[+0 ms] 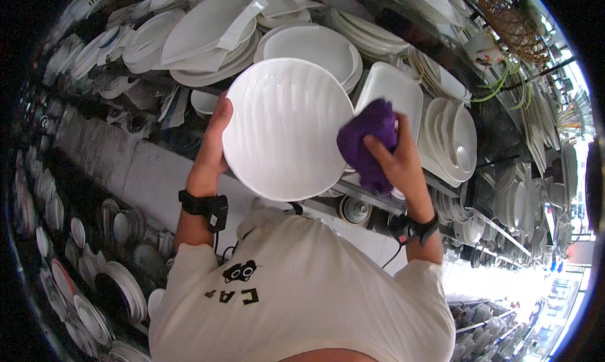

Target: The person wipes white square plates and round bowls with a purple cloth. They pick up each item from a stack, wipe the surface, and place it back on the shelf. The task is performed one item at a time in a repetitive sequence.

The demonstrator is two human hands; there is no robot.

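A round white plate [288, 130] with a ribbed surface and a slightly wavy rim is held up in front of my chest. My left hand [217, 130] grips its left edge, the thumb lying over the rim. On the other side, my right hand [397, 154] clutches a bunched purple cloth [368, 135]. The cloth meets or overlaps the plate's right rim; whether it presses on the plate cannot be made out. Most of the left fingers are hidden behind the plate.
Beyond the plate, a shelf carries stacked oval plates [312, 50], a rectangular white tray [392, 90] and nested dishes [449, 139]. A lidded pot [354, 209] sits lower down, right of centre. More plates [118, 286] crowd the shelves at left. A wicker basket [510, 26] is at upper right.
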